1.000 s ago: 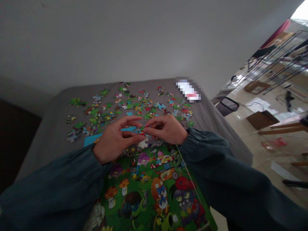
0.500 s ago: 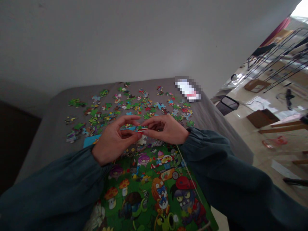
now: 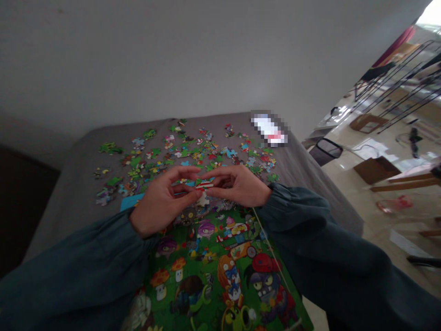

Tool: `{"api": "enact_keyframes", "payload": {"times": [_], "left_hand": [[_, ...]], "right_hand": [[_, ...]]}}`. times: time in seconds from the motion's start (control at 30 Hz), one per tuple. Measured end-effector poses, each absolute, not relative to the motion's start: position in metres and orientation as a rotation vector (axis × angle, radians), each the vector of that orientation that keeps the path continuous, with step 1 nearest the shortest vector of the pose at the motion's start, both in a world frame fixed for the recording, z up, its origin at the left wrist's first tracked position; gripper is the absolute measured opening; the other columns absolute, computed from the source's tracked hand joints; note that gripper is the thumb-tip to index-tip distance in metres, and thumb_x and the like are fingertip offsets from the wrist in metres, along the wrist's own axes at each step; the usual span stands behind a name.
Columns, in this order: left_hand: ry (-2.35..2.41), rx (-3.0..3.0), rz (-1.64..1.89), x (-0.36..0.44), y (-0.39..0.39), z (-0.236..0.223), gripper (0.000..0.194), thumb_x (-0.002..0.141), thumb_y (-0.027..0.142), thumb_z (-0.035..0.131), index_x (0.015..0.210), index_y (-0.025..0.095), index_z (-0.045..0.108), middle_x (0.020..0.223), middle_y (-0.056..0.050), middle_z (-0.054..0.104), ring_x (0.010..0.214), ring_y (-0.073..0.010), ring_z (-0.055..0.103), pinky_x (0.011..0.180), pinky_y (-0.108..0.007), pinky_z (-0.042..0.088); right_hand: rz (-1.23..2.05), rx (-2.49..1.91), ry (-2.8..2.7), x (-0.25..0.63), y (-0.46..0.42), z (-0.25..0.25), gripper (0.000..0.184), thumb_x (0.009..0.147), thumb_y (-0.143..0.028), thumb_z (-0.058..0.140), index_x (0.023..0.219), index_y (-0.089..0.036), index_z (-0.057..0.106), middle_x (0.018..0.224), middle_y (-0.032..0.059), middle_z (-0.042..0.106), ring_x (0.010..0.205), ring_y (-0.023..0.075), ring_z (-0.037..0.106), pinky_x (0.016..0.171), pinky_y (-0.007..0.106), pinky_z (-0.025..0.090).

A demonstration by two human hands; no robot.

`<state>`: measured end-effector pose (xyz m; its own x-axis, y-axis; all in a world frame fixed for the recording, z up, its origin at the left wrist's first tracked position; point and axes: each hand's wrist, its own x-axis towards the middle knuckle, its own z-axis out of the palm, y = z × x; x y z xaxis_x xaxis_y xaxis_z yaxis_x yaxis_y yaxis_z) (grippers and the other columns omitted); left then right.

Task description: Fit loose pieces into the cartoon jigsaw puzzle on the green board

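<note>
My left hand (image 3: 161, 202) and my right hand (image 3: 239, 185) meet fingertip to fingertip above the far end of a partly built cartoon jigsaw puzzle (image 3: 220, 271). Both pinch a small red-and-white puzzle piece (image 3: 204, 185) between thumb and fingers. The hands hover just over the puzzle's unfinished upper edge, where a blue backing board (image 3: 130, 201) shows. Several loose puzzle pieces (image 3: 186, 154) lie scattered on the grey tabletop (image 3: 76, 193) beyond the hands. Dark teal sleeves cover both forearms.
A blurred white-and-red object (image 3: 269, 128) lies at the table's far right corner. A plain wall rises behind the table. To the right, the floor holds a black bin (image 3: 325, 151), cardboard boxes (image 3: 374, 168) and metal racks (image 3: 403, 69).
The hands have lifted slightly and the red-and-white piece has turned a little between the fingertips. Nothing else has moved.
</note>
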<state>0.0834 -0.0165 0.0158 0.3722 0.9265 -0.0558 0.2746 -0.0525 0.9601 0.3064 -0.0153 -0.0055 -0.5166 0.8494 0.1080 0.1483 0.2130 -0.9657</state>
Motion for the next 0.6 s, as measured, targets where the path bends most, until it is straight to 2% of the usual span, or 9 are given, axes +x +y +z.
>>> {"api": "enact_keyframes", "payload": {"times": [0.13,0.23,0.37,0.43,0.5,0.6], "left_hand": [[1.099,1.604,0.645,0.082,-0.017,0.018,0.059,0.075,0.057,0.081,0.12,0.022,0.065,0.102,-0.006,0.077,0.083,-0.0229,0.076,0.081,-0.042,0.065],[1.114,1.643,0.636,0.081,-0.019,0.022,0.054,0.077,0.058,0.08,0.116,0.023,0.068,0.087,-0.003,0.077,0.077,-0.0226,0.075,0.074,-0.037,0.064],[1.17,1.652,0.703,0.073,-0.016,0.038,0.054,0.073,0.055,0.082,0.115,0.024,0.069,0.073,0.001,0.072,0.069,-0.0205,0.073,0.067,-0.034,0.063],[1.247,1.665,0.768,0.061,-0.012,0.051,0.054,0.073,0.054,0.082,0.116,0.024,0.07,0.071,0.003,0.071,0.067,-0.0184,0.072,0.064,-0.031,0.062],[1.369,1.689,0.819,0.047,-0.007,0.063,0.054,0.076,0.052,0.081,0.121,0.024,0.069,0.073,0.005,0.072,0.069,-0.0157,0.072,0.065,-0.026,0.06],[1.57,1.728,0.896,0.022,0.001,0.071,0.054,0.082,0.049,0.078,0.129,0.026,0.067,0.078,0.009,0.073,0.076,-0.0107,0.072,0.073,-0.022,0.06]], "right_hand": [[1.294,-0.936,-1.822,0.305,-0.018,-0.006,0.035,0.091,-0.034,0.075,0.121,-0.017,0.075,0.077,-0.0009,0.072,0.064,0.0108,0.062,0.059,0.024,0.05],[1.295,-0.925,-1.821,0.303,-0.021,-0.004,0.035,0.09,-0.033,0.075,0.121,-0.018,0.075,0.076,-0.0013,0.072,0.065,0.011,0.063,0.06,0.024,0.052],[1.128,-0.914,-1.835,0.313,-0.015,0.006,0.036,0.092,-0.032,0.071,0.126,-0.021,0.073,0.091,0.0019,0.077,0.079,0.0139,0.069,0.072,0.028,0.058],[0.939,-0.991,-1.753,0.326,-0.005,0.01,0.035,0.094,-0.034,0.069,0.127,-0.021,0.072,0.098,0.0038,0.078,0.085,0.0149,0.07,0.076,0.03,0.058],[0.776,-1.102,-1.648,0.343,0.01,0.01,0.033,0.096,-0.035,0.064,0.125,-0.02,0.072,0.098,0.0048,0.077,0.081,0.0148,0.068,0.073,0.031,0.056],[0.592,-1.244,-1.587,0.364,0.03,-0.001,0.028,0.094,-0.027,0.062,0.118,-0.017,0.074,0.096,0.0064,0.077,0.081,0.0161,0.067,0.074,0.032,0.055]]}}
